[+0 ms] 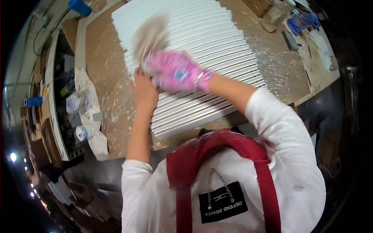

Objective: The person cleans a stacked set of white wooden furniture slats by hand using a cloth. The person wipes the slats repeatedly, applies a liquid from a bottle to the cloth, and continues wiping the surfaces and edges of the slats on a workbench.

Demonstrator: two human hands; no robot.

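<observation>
Head view: the right hand (176, 72), in a pink glove, is closed around a pale, blurred pad or cloth (150, 37) pressed on the white slatted panel (210, 42); what the pad is exactly cannot be told through the blur. Just beside it, the bare left hand (143, 89) lies flat with fingers spread on the panel's near left edge, gripping nothing. The panel lies tilted across a brown workbench (105, 70) streaked with white dust and splashes. The right forearm and white sleeve cross over the panel's lower right corner and hide it, and a red apron strap (217, 145) covers the bench's near edge. Well apart, at the far right of the bench, stand a clear jar (276, 15) and a blue tool (303, 21); at the left sits a roll of tape (82, 133) among clutter.
</observation>
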